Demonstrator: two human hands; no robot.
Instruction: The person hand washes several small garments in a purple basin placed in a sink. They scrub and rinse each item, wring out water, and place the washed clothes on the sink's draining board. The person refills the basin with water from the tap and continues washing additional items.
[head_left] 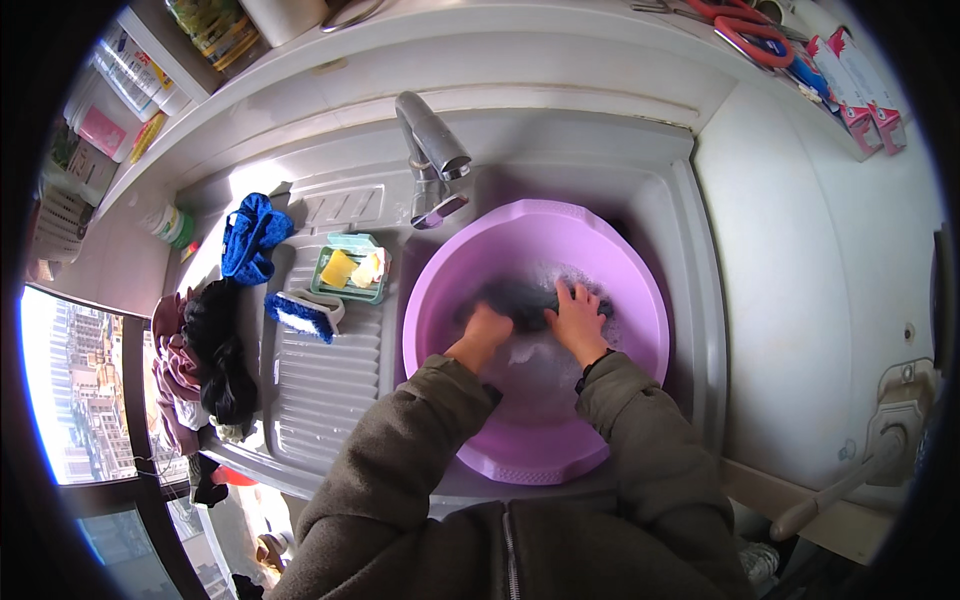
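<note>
A pink-purple plastic basin sits in the grey sink with cloudy, sudsy water in it. A dark wet cloth lies in that water, partly under it; its exact kind is hard to make out. My left hand is closed on the cloth's left part, fingers curled down and mostly hidden. On the cloth's right end rests my right hand, its fingers spread over the fabric and foam. Both forearms, in dark olive sleeves, reach over the basin's near rim.
A faucet rises behind the basin. On the ribbed drainboard lie a green soap dish with soap, a blue-and-white brush, a blue cloth and dark garments. Red-handled scissors lie on the shelf.
</note>
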